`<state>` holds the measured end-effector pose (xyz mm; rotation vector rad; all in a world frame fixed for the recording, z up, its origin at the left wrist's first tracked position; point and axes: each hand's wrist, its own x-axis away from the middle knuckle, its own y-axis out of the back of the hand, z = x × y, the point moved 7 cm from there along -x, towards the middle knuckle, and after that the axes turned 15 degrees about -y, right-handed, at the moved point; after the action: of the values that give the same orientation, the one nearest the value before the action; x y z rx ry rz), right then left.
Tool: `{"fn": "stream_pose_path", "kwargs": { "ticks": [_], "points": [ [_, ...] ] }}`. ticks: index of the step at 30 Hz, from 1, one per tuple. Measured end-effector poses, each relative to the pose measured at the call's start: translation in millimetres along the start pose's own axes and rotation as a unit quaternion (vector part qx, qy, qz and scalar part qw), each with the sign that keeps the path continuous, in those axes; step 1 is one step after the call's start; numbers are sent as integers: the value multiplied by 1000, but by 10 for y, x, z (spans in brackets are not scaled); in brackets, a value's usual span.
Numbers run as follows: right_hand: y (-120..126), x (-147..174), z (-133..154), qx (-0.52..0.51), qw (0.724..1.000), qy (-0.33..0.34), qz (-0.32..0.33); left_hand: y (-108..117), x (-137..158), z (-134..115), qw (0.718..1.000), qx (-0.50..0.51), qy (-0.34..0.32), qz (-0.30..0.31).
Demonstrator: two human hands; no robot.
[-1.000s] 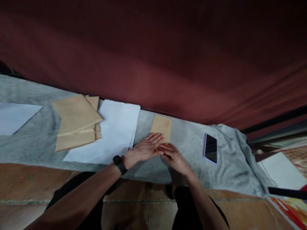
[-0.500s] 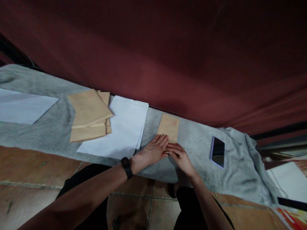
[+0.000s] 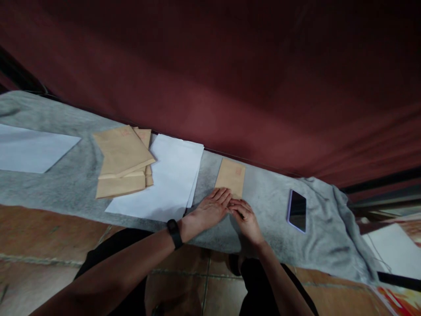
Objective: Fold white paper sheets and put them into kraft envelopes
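A brown paper envelope [image 3: 231, 175] with a small red print lies lengthwise in front of me. My left hand [image 3: 215, 206] rests flat across its near end, fingers stretched out together. Close against it, my right hand [image 3: 244, 217] has its fingers curled over the envelope's near edge, thumb bent in below them. The near edge itself is hidden under both hands. To the left, several similar brown envelopes [image 3: 123, 151] are piled loosely, partly on top of white paper sheets [image 3: 171, 175].
A grey cloth [image 3: 263, 188] covers the long narrow surface. A phone [image 3: 297, 210] lies right of my hands, and another white sheet [image 3: 33, 149] is at far left. A dark red curtain-like backdrop [image 3: 197, 87] rises behind. Tiled floor [image 3: 177, 287] shows below.
My hands stay at the envelope's near end with only a slight shift of the fingers. The whole view has moved a little with my head.
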<state>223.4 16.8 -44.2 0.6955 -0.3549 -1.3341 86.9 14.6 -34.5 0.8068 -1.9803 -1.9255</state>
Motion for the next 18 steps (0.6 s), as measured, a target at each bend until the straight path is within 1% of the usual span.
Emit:
{"fn": "stream_pose_path", "kwargs": {
  "ticks": [6, 11, 18],
  "points": [
    [-4, -21, 7, 13, 1000, -18, 11, -49, 59, 78, 998, 37, 43, -17],
    [8, -10, -18, 9, 999, -26, 19, -106, 79, 135, 997, 55, 53, -15],
    [49, 1, -68, 22, 999, -36, 27, -93, 228, 266, 994, 48, 90, -40]
  ]
}}
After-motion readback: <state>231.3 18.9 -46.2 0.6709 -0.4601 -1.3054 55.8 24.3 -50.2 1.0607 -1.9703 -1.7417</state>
